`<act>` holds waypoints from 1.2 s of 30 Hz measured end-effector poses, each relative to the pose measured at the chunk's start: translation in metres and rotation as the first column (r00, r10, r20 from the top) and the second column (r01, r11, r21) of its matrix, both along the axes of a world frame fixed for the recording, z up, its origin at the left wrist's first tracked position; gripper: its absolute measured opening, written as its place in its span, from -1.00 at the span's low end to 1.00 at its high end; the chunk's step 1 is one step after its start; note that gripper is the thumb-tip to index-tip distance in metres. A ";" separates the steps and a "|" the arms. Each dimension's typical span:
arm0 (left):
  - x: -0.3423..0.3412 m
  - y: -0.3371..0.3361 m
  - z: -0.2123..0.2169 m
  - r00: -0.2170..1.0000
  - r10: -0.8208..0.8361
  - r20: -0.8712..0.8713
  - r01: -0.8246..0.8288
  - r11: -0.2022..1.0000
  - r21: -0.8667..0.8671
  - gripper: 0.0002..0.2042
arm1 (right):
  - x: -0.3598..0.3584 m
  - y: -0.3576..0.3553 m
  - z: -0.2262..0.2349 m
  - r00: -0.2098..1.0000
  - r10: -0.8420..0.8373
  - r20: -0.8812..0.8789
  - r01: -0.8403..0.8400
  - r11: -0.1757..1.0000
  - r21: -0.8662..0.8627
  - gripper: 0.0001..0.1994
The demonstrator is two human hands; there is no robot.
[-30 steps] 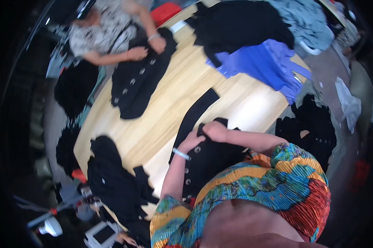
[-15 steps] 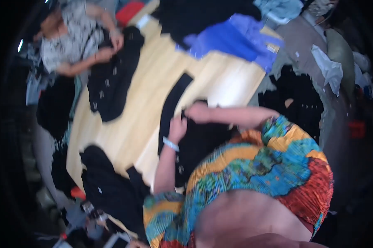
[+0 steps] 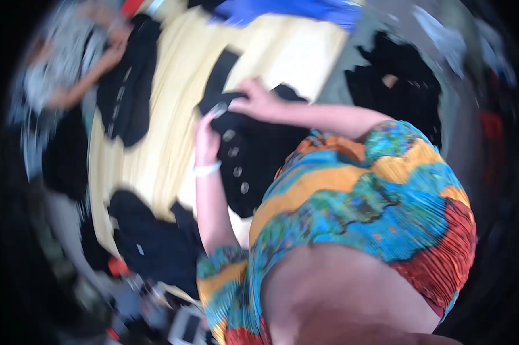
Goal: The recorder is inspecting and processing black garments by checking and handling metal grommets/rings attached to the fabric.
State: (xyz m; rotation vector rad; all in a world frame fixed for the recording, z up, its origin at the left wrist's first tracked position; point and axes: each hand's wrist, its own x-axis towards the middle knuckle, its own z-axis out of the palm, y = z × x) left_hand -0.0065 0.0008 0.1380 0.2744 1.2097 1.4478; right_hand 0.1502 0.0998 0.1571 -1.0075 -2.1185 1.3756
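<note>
The person is working on a black buttoned garment [image 3: 254, 155] lying on the pale wooden desk [image 3: 156, 132], directly under both sets of fingers. The left hand [image 3: 206, 137] is pinching its upper edge by a button; the right hand [image 3: 258, 101] is pressing on the collar end, fingers curled, though blur hides the exact grip. This looks like arranging the garment flat; next, smoothing it needs both edges held evenly.
</note>
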 end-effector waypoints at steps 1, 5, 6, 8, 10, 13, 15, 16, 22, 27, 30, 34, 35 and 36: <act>-0.012 -0.003 -0.015 0.990 0.072 0.124 -0.078 0.996 0.049 -0.63 | 0.009 -0.013 -0.007 0.999 -0.013 -0.044 0.015 0.999 0.052 -0.59; 0.010 0.009 0.040 0.924 0.146 0.355 -0.132 0.989 -0.062 -0.65 | 0.048 -0.068 -0.040 0.968 0.195 0.157 -0.166 0.969 -0.182 -0.20; 0.031 0.015 0.055 0.919 0.109 0.379 -0.093 0.994 -0.062 -0.66 | 0.047 -0.079 -0.055 0.961 0.236 0.146 -0.197 0.951 -0.237 -0.02; 0.060 0.017 0.085 0.877 -0.051 0.479 0.063 0.998 -0.009 -0.68 | 0.042 -0.094 -0.025 0.990 0.133 -0.037 -0.135 0.883 -0.450 0.05; 0.107 0.018 0.104 0.898 -0.189 0.397 0.211 0.977 -0.010 -0.70 | 0.037 -0.107 -0.059 0.980 -0.028 -0.198 -0.028 0.960 -0.278 -0.10; 0.136 0.014 0.108 0.898 -0.265 0.350 0.280 0.960 0.009 -0.72 | 0.066 -0.114 -0.043 0.915 -0.191 -0.356 0.025 0.906 -0.422 -0.23; 0.134 0.010 0.103 0.929 -0.287 0.233 0.291 0.957 0.018 -0.75 | 0.080 -0.107 -0.033 0.851 -0.254 -0.460 -0.009 0.868 -0.496 -0.32; 0.126 0.004 0.104 0.942 -0.307 0.136 0.309 0.951 0.011 -0.75 | 0.084 -0.101 -0.026 0.815 -0.269 -0.513 -0.049 0.850 -0.525 -0.37; 0.177 0.013 0.199 0.770 -0.205 -0.604 0.488 0.800 0.350 -0.60 | 0.245 -0.051 -0.033 0.509 -0.839 -0.192 0.494 0.468 -0.733 -0.52; 0.129 0.021 0.225 0.549 0.087 -0.831 0.487 0.775 0.403 -0.49 | 0.414 -0.012 0.063 0.196 -0.950 -0.244 0.773 0.302 -0.558 -0.78; 0.156 0.028 0.230 0.557 0.121 -0.822 0.498 0.743 0.446 -0.49 | 0.519 0.011 0.118 0.102 -0.924 -0.370 0.973 0.169 -0.156 -0.75; 0.196 0.035 0.236 0.554 0.156 -0.818 0.521 0.700 0.487 -0.50 | 0.646 0.025 0.156 0.064 -0.986 -0.156 0.991 0.043 0.130 -0.63; 0.203 0.033 0.240 0.543 0.163 -0.823 0.526 0.699 0.485 -0.50 | 0.660 0.028 0.154 0.066 -0.994 -0.086 0.981 0.049 0.187 -0.62; 0.210 0.032 0.244 0.532 0.172 -0.829 0.528 0.698 0.484 -0.50 | 0.673 0.033 0.151 0.067 -0.998 -0.016 0.968 0.061 0.244 -0.60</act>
